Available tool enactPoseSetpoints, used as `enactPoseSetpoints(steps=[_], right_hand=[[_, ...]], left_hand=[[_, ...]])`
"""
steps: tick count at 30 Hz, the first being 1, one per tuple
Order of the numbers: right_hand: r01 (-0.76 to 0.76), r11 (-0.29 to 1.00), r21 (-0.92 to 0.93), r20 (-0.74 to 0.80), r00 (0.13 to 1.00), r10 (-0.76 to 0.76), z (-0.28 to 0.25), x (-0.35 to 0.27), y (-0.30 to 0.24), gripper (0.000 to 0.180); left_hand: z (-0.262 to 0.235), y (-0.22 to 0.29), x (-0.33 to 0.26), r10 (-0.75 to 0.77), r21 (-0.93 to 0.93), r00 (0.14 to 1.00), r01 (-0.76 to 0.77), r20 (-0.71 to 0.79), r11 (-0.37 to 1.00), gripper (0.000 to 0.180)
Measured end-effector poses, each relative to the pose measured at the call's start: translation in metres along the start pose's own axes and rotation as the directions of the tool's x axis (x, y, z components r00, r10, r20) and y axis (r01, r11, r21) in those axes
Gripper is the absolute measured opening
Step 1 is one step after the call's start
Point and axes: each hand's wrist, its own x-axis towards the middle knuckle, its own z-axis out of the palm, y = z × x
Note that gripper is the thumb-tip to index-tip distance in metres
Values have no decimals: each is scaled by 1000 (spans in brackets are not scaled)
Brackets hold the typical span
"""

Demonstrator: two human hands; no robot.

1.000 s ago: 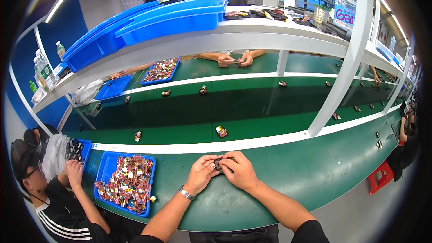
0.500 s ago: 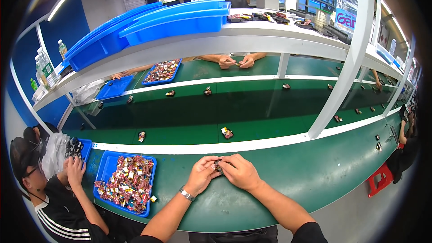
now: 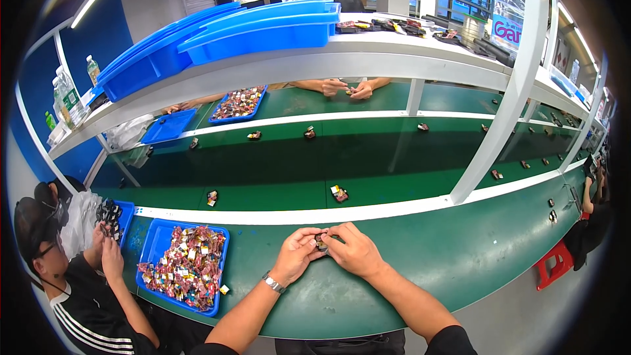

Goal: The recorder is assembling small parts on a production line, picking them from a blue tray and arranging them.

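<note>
My left hand [image 3: 296, 258] and my right hand [image 3: 357, 250] meet over the green worktop [image 3: 269, 302], closed round a small dark part [image 3: 321, 243]. Fingers of both hands cover much of it, so its exact kind is hidden. A metal-banded watch [image 3: 273, 282] is on my left wrist. To the left of my hands stands a blue tray [image 3: 225, 250] heaped with small red, yellow and white components [image 3: 184, 266]. One loose yellow-white piece [image 3: 225, 289] lies just outside its right side.
Beyond a white rail [image 3: 296, 217], a dark green belt [image 3: 276, 190] carries small assemblies, one [image 3: 339, 193] straight ahead. A white upright [image 3: 499, 105] and shelf [image 3: 368, 59] stand above it. At left, a co-worker [image 3: 85, 296] handles black parts; a red stool [image 3: 554, 264] is at right.
The assemblies on the belt have shifted slightly right. My hands stay nearly in place round the dark part. The co-worker's hands at left have lowered and drawn together.
</note>
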Motion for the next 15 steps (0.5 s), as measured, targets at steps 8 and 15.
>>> enactPoseSetpoints(steps=[8, 15], right_hand=[[-14, 1000, 15, 5, 1000, 14, 1, 1, -2, 27], [37, 995, -90, -24, 999, -39, 7, -3, 0, 18]], left_hand=[[-5, -2, 0, -4, 9, 1000, 4, 0, 1000, 25], [3, 0, 1, 9, 33, 1000, -9, -1, 999, 26]])
